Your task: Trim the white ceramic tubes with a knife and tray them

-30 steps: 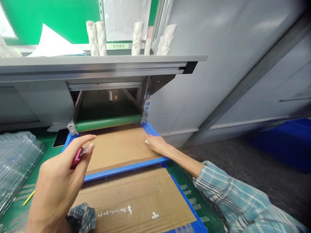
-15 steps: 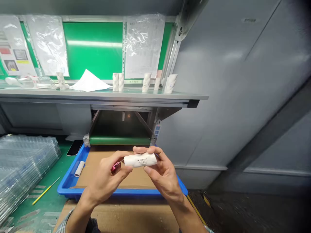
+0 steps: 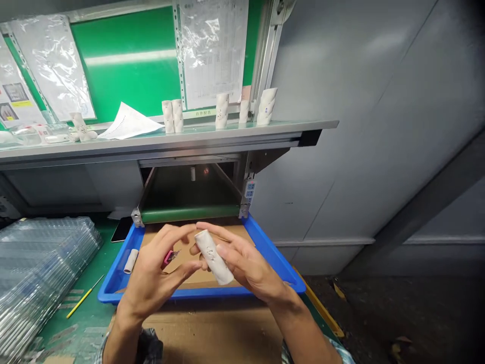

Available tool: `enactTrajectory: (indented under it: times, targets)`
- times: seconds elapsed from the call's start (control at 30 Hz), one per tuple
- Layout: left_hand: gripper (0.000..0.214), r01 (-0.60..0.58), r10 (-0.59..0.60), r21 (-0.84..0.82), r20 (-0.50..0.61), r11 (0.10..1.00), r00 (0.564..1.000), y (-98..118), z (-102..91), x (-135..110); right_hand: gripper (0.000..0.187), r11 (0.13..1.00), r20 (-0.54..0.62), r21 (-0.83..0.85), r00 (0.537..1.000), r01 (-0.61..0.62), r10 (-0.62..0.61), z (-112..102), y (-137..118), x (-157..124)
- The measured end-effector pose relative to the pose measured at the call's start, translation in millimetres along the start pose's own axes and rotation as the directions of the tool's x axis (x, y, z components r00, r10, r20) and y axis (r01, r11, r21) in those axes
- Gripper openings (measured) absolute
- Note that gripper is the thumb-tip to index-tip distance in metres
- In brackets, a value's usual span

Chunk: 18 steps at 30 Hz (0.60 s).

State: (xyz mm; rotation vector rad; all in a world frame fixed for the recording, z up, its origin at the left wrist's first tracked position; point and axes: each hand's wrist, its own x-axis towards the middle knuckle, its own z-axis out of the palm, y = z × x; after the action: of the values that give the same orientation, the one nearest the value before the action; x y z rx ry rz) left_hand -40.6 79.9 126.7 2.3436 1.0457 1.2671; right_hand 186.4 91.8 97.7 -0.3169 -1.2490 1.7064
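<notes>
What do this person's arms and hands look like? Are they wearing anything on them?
The left hand and right hand are bare, with no gloves, and no ring or watch shows. The forearms are bare too, running back into checked sleeves of a pale blue-green shirt.

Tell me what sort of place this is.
Most likely a factory workstation: a green conveyor belt under the shelf, a blue tray at its end, and stacked clear plastic trays beside it.
</notes>
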Motion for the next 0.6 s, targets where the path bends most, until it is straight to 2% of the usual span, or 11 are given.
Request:
enactTrajectory:
  times: [0.07, 0.13, 0.23, 0.37, 0.47, 0.6]
  targets:
    - [0.043, -0.032, 0.041, -0.092, 0.094, 0.995, 0.995, -3.0, -3.2, 3.4, 0.066, 0.995, 0.087, 0.006, 0.991, -0.102, 0.101, -2.7, -2.9, -0.9]
    - [0.035, -0.013, 0.042, -0.194, 0.147, 0.981, 0.988, -5.9, -3.1, 4.7, 0.069, 0.992, 0.115, -0.026, 0.985, -0.123, 0.125, -4.4, -4.1, -1.4]
    - [0.024, 0.086, -0.073, -0.238, 0.064, 0.967, 0.995, -9.1, 0.2, 1.7, 0.064, 0.993, 0.046, -0.118, 0.999, -0.017, 0.023, -5.6, -4.8, -2.0]
    - [0.028, 0.193, -0.206, -0.194, -0.048, 0.962, 0.977, -9.2, 4.1, -2.7, 0.04, 0.961, -0.116, -0.256, 0.984, 0.104, -0.137, -5.5, -4.3, -3.1]
    - [0.028, 0.202, -0.214, -0.182, -0.045, 0.962, 0.976, -6.8, 4.4, -2.0, 0.031, 0.935, -0.17, -0.319, 0.962, 0.152, -0.215, -4.0, -2.9, -4.1]
    - [0.025, 0.145, -0.148, -0.109, -0.025, 0.984, 0.989, -4.6, 2.3, 1.0, 0.028, 0.888, -0.176, -0.423, 0.945, 0.179, -0.274, -1.4, -4.3, -6.5]
